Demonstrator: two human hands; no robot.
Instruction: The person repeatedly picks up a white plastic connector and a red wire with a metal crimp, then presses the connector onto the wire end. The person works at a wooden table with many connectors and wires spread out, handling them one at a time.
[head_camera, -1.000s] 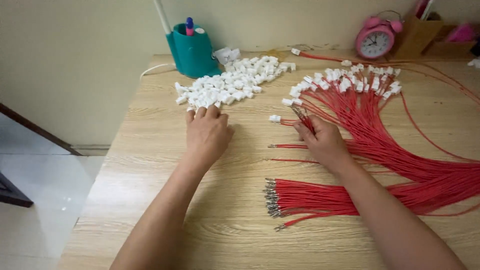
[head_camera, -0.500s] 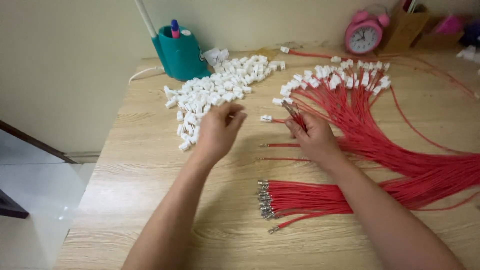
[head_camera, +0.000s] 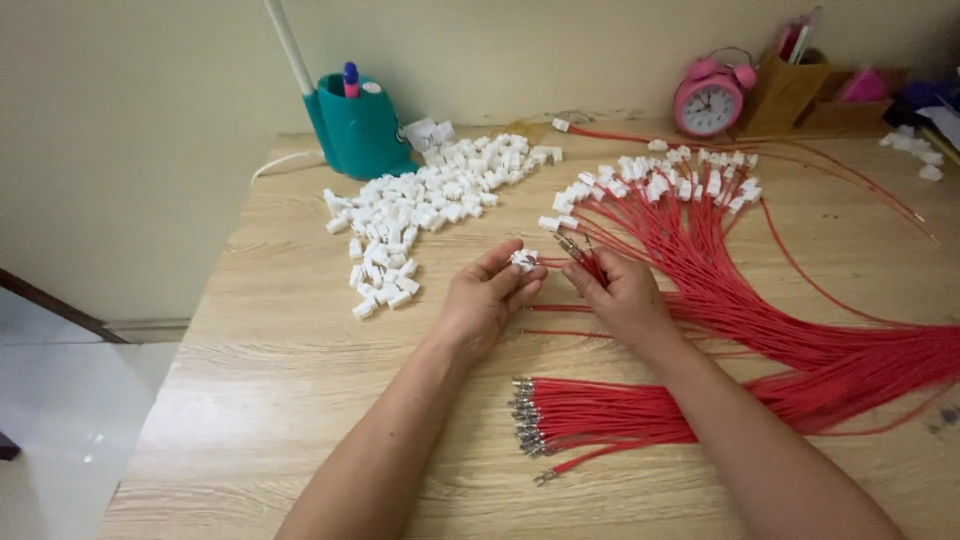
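My left hand holds a small white plastic connector between thumb and fingertips, just above the wooden table. My right hand pinches a red wire near its metal-tipped end, which points toward the connector. Both hands sit close together at the table's middle. A pile of loose white connectors lies beyond my left hand. A bundle of bare-ended red wires lies near my right forearm. Red wires fitted with white connectors fan out beyond my right hand.
A teal pen holder with a white lamp stem stands at the back left. A pink alarm clock and brown desk organisers sit at the back right. The table's left edge drops to a pale floor.
My left hand has come back from the white connector pile with one connector and moved right to meet my right hand. My right hand kept its wire and stayed near the middle.
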